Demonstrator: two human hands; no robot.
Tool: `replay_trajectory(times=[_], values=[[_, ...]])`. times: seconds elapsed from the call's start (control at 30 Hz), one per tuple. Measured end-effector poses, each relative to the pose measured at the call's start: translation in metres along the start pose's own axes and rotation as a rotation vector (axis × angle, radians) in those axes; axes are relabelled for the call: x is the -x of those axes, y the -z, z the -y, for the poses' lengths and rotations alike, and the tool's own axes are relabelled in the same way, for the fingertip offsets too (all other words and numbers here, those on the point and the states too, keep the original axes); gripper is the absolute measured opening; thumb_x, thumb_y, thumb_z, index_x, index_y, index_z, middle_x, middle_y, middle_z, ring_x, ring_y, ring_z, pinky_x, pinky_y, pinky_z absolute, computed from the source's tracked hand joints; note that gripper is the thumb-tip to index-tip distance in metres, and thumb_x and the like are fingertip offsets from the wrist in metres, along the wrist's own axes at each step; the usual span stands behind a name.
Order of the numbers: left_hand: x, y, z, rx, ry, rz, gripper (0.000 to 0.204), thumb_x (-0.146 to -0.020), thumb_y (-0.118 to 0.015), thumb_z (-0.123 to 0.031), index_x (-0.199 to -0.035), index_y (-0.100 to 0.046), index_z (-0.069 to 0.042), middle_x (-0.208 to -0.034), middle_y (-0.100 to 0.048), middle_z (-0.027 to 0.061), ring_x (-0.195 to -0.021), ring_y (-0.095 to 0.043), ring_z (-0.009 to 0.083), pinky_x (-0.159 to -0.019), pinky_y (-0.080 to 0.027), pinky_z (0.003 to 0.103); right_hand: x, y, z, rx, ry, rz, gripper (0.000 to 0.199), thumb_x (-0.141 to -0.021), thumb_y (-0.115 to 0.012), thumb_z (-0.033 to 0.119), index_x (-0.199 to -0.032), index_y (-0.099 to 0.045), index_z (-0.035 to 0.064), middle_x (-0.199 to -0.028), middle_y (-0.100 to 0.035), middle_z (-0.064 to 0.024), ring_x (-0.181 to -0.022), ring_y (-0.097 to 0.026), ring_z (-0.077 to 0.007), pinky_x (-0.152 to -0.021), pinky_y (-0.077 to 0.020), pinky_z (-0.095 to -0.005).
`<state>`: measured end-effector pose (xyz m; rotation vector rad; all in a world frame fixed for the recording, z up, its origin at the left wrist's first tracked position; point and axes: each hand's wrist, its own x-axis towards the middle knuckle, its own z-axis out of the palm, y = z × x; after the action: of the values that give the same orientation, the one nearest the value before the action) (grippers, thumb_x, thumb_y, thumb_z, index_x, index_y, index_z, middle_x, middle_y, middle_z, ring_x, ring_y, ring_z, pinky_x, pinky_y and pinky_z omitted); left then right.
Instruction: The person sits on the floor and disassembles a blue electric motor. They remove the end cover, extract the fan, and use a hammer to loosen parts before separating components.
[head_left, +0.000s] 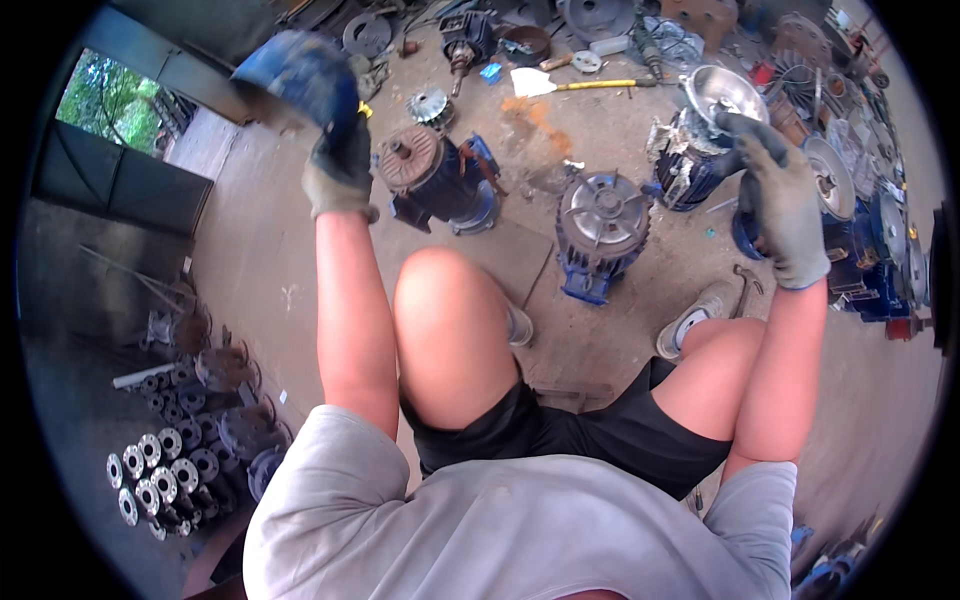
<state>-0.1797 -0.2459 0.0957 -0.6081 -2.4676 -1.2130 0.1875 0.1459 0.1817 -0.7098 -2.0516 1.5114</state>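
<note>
My left hand [340, 178], in a grey-and-dark work glove, is raised and closed on a blue, dome-shaped metal cover [300, 78], smeared by motion. Just right of it a blue motor with a rusty round top [408, 158] stands on the floor. My right hand [785, 205], gloved alike, is held up with thumb and fingers apart. Its fingertips overlap a blue motor [688, 178] topped by a shiny silver bowl-like part [725, 92]; whether they touch it I cannot tell. Between my hands another blue motor with a ribbed silver end [604, 207] stands upright.
A hammer [746, 290] lies by my right shoe [695, 315]. Further off are a yellow-handled tool [605, 85], a small finned wheel [430, 106] and scattered motor parts. Stacked flanged metal pieces [165, 480] stand at the lower left, more blue motors [885, 240] at the right.
</note>
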Motion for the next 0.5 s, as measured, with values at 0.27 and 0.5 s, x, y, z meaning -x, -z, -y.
replay_trajectory(times=[0.27, 0.5], values=[[0.333, 0.102, 0.238, -0.237, 1.008, 0.045, 0.050, -0.107, -0.050, -0.034, -0.152, -0.054, -0.011, -0.151, -0.061, 0.0123, -0.140, -0.057, 0.0272, -0.114, -0.048, 0.038, 0.009, -0.008, -0.005, 0.158, -0.028, 0.117, 0.036, -0.109, -0.058, 0.023, -0.137, -0.072, 0.0051, -0.085, -0.067, 0.0019, -0.064, -0.048, -0.0015, -0.057, -0.0349, -0.0191], [0.515, 0.095, 0.240, 0.628, 1.762, -0.408, 0.041, -0.110, -0.050, -0.031, -0.144, -0.062, -0.012, -0.148, -0.063, 0.0054, -0.133, -0.060, 0.0195, -0.107, -0.052, 0.037, 0.021, -0.027, -0.020, 0.212, -0.023, 0.148, 0.036, -0.108, -0.060, 0.016, -0.138, -0.069, -0.0013, -0.099, -0.070, -0.0013, -0.084, -0.060, -0.0059, -0.078, -0.0477, -0.0203]])
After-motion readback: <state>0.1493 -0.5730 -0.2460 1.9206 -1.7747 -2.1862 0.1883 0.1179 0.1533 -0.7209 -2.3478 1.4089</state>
